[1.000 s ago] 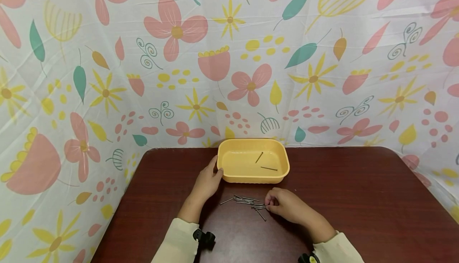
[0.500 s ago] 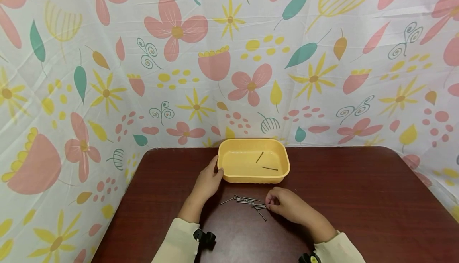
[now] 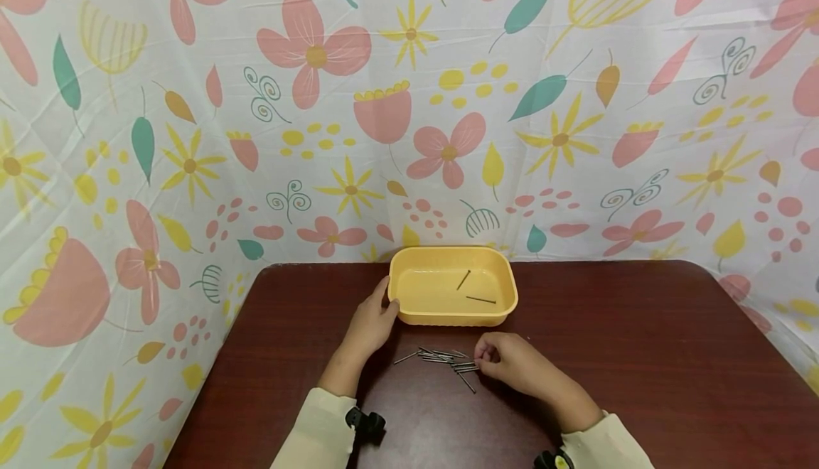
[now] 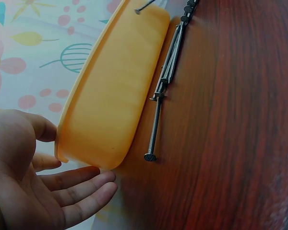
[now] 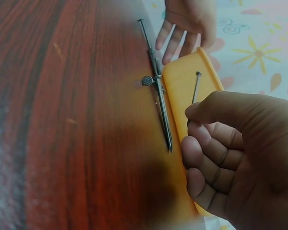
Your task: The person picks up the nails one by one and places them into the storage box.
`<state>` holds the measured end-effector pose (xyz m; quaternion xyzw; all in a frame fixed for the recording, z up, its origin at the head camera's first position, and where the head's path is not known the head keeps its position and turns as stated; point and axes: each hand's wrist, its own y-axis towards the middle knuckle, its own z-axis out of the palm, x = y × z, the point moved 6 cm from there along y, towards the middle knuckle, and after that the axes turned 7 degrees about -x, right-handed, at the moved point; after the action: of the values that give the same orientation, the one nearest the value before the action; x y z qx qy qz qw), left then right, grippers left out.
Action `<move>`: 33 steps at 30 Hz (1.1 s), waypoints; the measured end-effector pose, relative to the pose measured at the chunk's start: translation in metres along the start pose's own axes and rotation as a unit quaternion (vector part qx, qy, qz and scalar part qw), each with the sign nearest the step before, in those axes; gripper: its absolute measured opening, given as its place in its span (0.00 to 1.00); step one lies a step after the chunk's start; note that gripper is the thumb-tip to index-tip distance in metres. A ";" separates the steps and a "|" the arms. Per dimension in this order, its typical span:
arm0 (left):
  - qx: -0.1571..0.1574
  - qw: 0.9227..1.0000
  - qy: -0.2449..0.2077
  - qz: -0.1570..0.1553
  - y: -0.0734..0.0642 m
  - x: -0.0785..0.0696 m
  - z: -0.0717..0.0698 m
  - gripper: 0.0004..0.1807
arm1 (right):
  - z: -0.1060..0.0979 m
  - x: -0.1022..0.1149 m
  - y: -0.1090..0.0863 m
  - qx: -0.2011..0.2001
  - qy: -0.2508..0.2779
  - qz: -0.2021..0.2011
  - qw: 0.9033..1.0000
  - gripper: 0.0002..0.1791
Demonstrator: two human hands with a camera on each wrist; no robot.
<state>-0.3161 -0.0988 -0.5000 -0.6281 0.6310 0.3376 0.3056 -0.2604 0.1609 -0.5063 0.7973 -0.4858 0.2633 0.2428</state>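
My left hand holds the left end of a yellow plastic tray, thumb and index finger at its rim. The other fingers hang extended below, as the left wrist view shows. Two nails, one slanted and one nearly level, lie inside the tray. In front of it is a loose pile of steel nails. At the pile's right end, my right hand has its fingers bent. The right wrist view shows its thumb and index finger pinching a nail, flat head outward; its lower end is hidden.
The dark red-brown wooden table extends to both sides. Behind it hangs a floral cloth, close to the tray's far side. Black wrist mounts, left and right, sit at the sleeve cuffs.
Very little differs. My right hand has shifted slightly at the pile's right end, and a nail near it has turned a little. The left hand and tray stay in place.
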 end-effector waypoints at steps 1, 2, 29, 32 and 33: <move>0.001 1.000 -0.001 -0.001 0.000 0.000 0.000 0.34 | 0.000 0.000 0.000 -0.001 0.001 0.001 1.000 0.06; 0.001 1.000 -0.002 -0.001 0.000 0.000 0.000 0.34 | -0.001 0.001 0.000 -0.001 0.003 0.001 1.000 0.06; 0.006 1.000 -0.005 0.000 -0.001 0.000 0.001 0.35 | -0.010 0.013 0.002 -0.039 0.042 -0.030 0.998 0.05; 0.003 1.000 -0.006 0.001 -0.001 0.002 0.002 0.35 | -0.012 0.014 0.003 -0.046 0.039 -0.035 0.998 0.05; 0.003 1.000 -0.006 0.001 -0.001 0.002 0.002 0.35 | -0.014 0.014 0.004 -0.049 0.036 -0.035 0.998 0.05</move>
<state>-0.3156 -0.0984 -0.5026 -0.6242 0.6312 0.3396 0.3109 -0.2607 0.1591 -0.4865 0.7914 -0.4606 0.2588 0.3075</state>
